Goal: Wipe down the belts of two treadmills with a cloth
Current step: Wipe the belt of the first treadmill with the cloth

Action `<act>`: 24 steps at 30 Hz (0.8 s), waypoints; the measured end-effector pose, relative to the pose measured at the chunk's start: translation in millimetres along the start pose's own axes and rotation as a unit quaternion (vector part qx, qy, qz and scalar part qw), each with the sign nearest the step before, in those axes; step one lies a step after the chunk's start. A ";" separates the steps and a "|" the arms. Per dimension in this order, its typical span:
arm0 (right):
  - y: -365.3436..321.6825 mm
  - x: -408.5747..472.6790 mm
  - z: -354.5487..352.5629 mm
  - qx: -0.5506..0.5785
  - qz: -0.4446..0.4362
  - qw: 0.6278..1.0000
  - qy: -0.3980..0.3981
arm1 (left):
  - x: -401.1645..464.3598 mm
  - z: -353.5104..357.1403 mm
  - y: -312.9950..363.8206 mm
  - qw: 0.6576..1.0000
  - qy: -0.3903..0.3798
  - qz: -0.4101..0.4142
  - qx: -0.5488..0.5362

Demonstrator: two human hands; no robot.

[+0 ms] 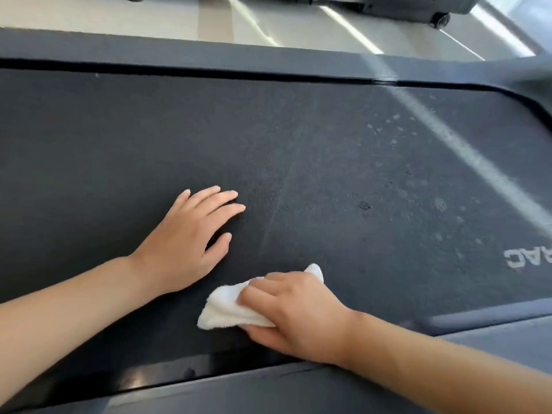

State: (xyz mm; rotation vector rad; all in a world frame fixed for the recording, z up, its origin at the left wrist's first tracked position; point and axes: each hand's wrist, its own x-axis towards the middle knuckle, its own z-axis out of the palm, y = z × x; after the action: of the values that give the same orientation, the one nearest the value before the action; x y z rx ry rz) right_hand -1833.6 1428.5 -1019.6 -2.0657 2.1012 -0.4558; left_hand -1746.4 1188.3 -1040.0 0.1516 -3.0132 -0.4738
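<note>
The right hand (298,312) is gripping a bunched white cloth (230,309) and pressing it onto the near edge of the dark treadmill belt (328,150). The left hand (185,243) is lying open, palm down, on the belt just beside the cloth.

Belt lettering (528,258) cut off rightward.

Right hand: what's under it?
A bunched white cloth lies under the right hand, pressed onto the dark belt. The cloth's middle and the belt beneath are hidden.

2 hands (182,249), 1 cloth (227,309), 1 belt (328,159)
</note>
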 end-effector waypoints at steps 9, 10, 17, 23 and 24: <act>181.9 37.2 -59.3 -0.086 0.335 0.924 0.163 | -5.5 5.0 10.6 1.000 0.018 -0.007 -0.016; 191.4 46.1 -62.1 -0.097 0.364 0.912 0.164 | -6.0 5.3 10.9 1.000 0.019 -0.007 -0.017; 57.9 44.2 -17.7 -0.013 0.160 0.983 0.094 | 13.0 -11.7 -19.5 1.000 0.018 0.022 0.004; 37.0 36.9 -13.5 0.032 0.000 0.999 0.007 | 36.2 -13.1 -43.1 0.998 0.050 -0.034 0.016; 55.8 47.2 -21.3 0.029 0.039 0.998 0.027 | 36.6 -10.3 -41.9 0.998 0.055 -0.041 0.008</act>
State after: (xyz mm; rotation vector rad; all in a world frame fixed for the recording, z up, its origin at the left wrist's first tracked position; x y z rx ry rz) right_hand -1894.9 1383.8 -1013.0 -1.9525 2.1636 -0.5597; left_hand -1778.1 1141.4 -1040.5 0.2950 -2.9115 -0.4335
